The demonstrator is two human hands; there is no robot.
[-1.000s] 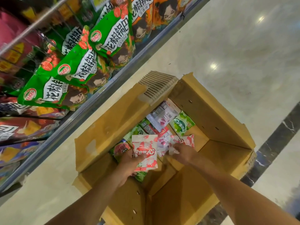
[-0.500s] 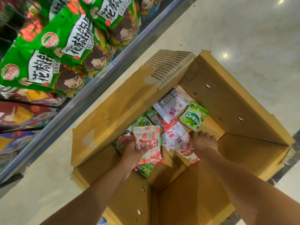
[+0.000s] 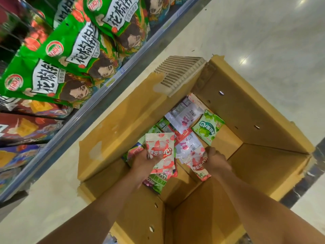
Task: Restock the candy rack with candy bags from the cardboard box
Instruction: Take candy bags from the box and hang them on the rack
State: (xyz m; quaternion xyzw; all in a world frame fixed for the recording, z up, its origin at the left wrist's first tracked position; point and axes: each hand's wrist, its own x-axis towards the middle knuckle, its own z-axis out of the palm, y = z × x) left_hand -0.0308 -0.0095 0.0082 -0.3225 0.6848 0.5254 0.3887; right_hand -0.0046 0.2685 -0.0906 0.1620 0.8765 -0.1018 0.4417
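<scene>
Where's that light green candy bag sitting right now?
The light green candy bag lies in the cardboard box, at its far right, beyond the right hand.

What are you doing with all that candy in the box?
A person is reaching both hands into a cardboard box on the floor beside a snack rack. The left hand holds a pink and white candy bag over a small stack of others. The right hand has a grip on another pink bag. More bags, including a green one, lie loose in the box.

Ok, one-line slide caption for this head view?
Both hands in the cardboard box: left hand holds pink candy bags, right hand grips another bag.
</scene>
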